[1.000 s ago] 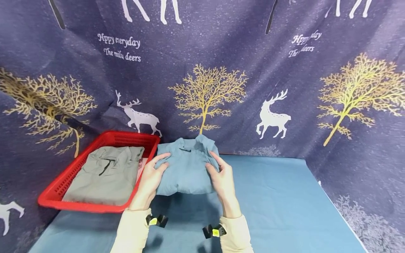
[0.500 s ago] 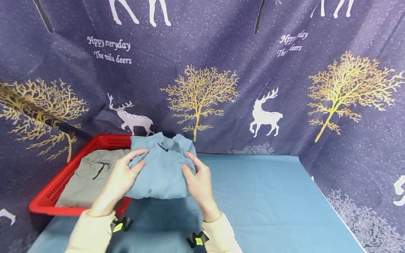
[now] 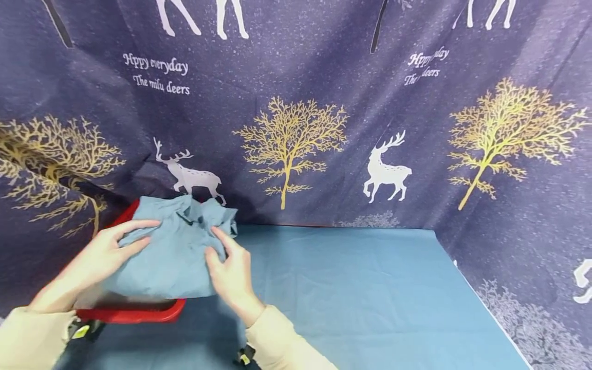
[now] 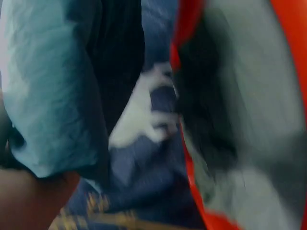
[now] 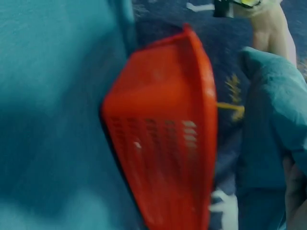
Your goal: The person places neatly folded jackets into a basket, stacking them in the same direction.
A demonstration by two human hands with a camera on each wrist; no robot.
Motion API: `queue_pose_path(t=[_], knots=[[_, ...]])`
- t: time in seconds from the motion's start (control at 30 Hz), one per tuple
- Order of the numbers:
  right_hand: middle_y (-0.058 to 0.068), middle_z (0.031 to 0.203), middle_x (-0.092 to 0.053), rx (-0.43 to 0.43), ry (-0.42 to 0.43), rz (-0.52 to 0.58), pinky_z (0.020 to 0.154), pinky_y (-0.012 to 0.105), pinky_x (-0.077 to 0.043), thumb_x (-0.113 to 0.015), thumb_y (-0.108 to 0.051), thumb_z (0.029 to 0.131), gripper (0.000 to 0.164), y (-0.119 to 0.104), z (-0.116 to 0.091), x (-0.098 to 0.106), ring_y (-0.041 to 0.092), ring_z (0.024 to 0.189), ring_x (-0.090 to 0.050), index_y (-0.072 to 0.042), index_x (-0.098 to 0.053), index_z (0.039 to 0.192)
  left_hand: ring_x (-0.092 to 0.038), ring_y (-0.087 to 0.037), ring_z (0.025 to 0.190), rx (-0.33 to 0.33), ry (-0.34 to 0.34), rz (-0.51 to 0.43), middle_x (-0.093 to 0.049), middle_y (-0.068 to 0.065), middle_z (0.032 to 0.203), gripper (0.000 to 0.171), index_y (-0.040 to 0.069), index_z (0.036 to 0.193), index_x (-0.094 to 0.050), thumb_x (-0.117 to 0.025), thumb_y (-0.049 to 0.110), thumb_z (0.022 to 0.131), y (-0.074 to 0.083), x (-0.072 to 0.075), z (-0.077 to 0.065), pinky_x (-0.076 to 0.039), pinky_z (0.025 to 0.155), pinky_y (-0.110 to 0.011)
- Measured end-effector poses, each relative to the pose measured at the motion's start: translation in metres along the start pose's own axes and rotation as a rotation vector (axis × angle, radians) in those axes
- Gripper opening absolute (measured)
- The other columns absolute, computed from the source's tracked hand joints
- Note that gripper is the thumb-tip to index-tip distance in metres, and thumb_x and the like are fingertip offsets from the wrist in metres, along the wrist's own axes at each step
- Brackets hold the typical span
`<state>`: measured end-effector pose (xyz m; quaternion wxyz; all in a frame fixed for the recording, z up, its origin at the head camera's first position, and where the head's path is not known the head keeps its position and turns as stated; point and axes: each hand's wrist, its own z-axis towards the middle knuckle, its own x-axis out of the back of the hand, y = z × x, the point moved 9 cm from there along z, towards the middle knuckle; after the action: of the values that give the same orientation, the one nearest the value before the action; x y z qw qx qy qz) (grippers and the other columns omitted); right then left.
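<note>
A folded light-blue shirt point(image 3: 168, 262) with a collar and a dark strip at its neck hangs above the red basket point(image 3: 131, 315). My left hand point(image 3: 108, 249) grips its left side, thumb toward me over the cloth, and my right hand point(image 3: 233, 270) holds the right side the same way. In the left wrist view a blurred grey garment point(image 4: 254, 110) lies inside the basket; the blue shirt hides most of it from the head view. The right wrist view has the shirt point(image 5: 276, 120) raised past the basket's rim.
A blue cloth point(image 3: 361, 288) covers the table, which stretches out to the right of the basket. Behind it hangs a dark-blue curtain point(image 3: 324, 67) printed with deer and golden trees, close to the basket's back side.
Both hands have carried the blue shirt leftward, from beside the basket to over it. The grey garment has become covered in the head view. The grip looks the same.
</note>
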<state>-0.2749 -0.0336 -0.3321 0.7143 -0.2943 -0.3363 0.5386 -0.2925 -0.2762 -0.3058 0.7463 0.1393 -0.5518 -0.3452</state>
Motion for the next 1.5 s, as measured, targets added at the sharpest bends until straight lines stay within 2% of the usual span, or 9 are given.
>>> queue_pose_path(t=[0.13, 0.37, 0.43, 0.57, 0.67, 0.87, 1.13, 1.27, 1.5], knots=[[-0.006, 0.112, -0.07, -0.016, -0.029, -0.011, 0.082, 0.014, -0.047, -0.069, -0.007, 0.082, 0.043, 0.001, -0.005, -0.029, 0.0, 0.092, -0.062, -0.024, -0.07, 0.122, -0.047, -0.003, 0.103, 0.078, -0.069, 0.085, -0.05, -0.019, 0.14, 0.04, 0.025, 0.133, -0.06, -0.062, 0.04, 0.096, -0.032, 0.018, -0.004, -0.036, 0.069, -0.02], [-0.009, 0.108, -0.071, -0.012, -0.091, -0.121, 0.082, 0.011, -0.045, -0.07, -0.011, 0.082, 0.043, 0.0, -0.014, -0.067, 0.001, 0.094, -0.064, -0.028, -0.068, 0.122, -0.032, -0.053, 0.129, 0.14, -0.148, 0.063, -0.036, -0.031, 0.146, 0.046, 0.013, 0.136, -0.055, -0.06, 0.038, 0.098, -0.068, 0.027, -0.005, -0.035, 0.087, -0.061], [-0.008, 0.106, -0.071, -0.007, -0.12, -0.153, 0.081, 0.01, -0.045, -0.07, -0.011, 0.082, 0.043, 0.001, -0.015, -0.076, 0.003, 0.091, -0.064, -0.028, -0.068, 0.122, -0.03, -0.055, 0.129, 0.147, -0.172, 0.072, -0.035, -0.033, 0.146, 0.046, 0.011, 0.136, -0.055, -0.059, 0.036, 0.098, -0.075, 0.027, -0.006, -0.036, 0.087, -0.06], [-0.006, 0.102, -0.072, -0.002, -0.185, -0.215, 0.078, 0.01, -0.045, -0.071, -0.011, 0.082, 0.042, 0.004, -0.017, -0.088, 0.006, 0.087, -0.065, -0.025, -0.067, 0.121, -0.038, -0.048, 0.125, 0.132, -0.221, 0.107, -0.038, -0.032, 0.143, 0.044, 0.011, 0.135, -0.057, -0.061, 0.032, 0.098, -0.087, 0.023, -0.004, -0.043, 0.079, -0.033], [-0.004, 0.102, -0.072, -0.009, -0.25, -0.276, 0.076, 0.012, -0.046, -0.071, -0.012, 0.081, 0.044, 0.007, -0.017, -0.097, 0.006, 0.088, -0.065, -0.025, -0.066, 0.122, -0.042, -0.046, 0.121, 0.089, -0.232, 0.14, -0.045, -0.031, 0.139, 0.039, 0.008, 0.132, -0.06, -0.064, 0.024, 0.096, -0.094, 0.02, 0.0, -0.042, 0.076, -0.026], [-0.004, 0.101, -0.07, -0.072, -0.364, -0.429, 0.072, 0.015, -0.047, -0.073, -0.013, 0.078, 0.044, 0.016, -0.016, -0.111, 0.008, 0.088, -0.064, -0.025, -0.066, 0.12, -0.038, -0.058, 0.121, 0.095, -0.365, 0.108, -0.042, -0.039, 0.135, 0.041, -0.004, 0.13, -0.057, -0.065, 0.01, 0.093, -0.106, 0.003, 0.002, -0.043, 0.086, -0.06], [-0.001, 0.1, -0.07, -0.163, -0.415, -0.551, 0.071, 0.016, -0.047, -0.074, -0.016, 0.079, 0.037, 0.023, -0.011, -0.117, 0.01, 0.09, -0.064, -0.021, -0.069, 0.115, -0.04, -0.06, 0.118, 0.151, -0.518, 0.122, -0.043, -0.043, 0.13, 0.045, -0.01, 0.126, -0.056, -0.069, 0.008, 0.088, -0.119, -0.015, -0.002, -0.048, 0.085, -0.055], [0.004, 0.087, -0.069, -0.202, -0.452, -0.61, 0.063, 0.02, -0.047, -0.075, -0.015, 0.078, 0.018, 0.024, -0.01, -0.12, 0.014, 0.082, -0.065, -0.017, -0.068, 0.094, -0.04, -0.06, 0.118, 0.175, -0.571, 0.102, -0.042, -0.044, 0.129, 0.044, -0.012, 0.124, -0.055, -0.07, 0.004, 0.086, -0.118, -0.022, -0.001, -0.048, 0.086, -0.052], [0.001, 0.082, -0.067, -0.276, -0.548, -0.73, 0.06, 0.022, -0.046, -0.076, -0.019, 0.077, 0.011, 0.029, -0.007, -0.127, 0.015, 0.079, -0.064, -0.014, -0.066, 0.076, -0.023, -0.065, 0.124, 0.243, -0.673, 0.09, -0.029, -0.049, 0.134, 0.055, -0.016, 0.129, -0.05, -0.072, -0.001, 0.081, -0.118, -0.037, -0.002, -0.036, 0.096, -0.063]])
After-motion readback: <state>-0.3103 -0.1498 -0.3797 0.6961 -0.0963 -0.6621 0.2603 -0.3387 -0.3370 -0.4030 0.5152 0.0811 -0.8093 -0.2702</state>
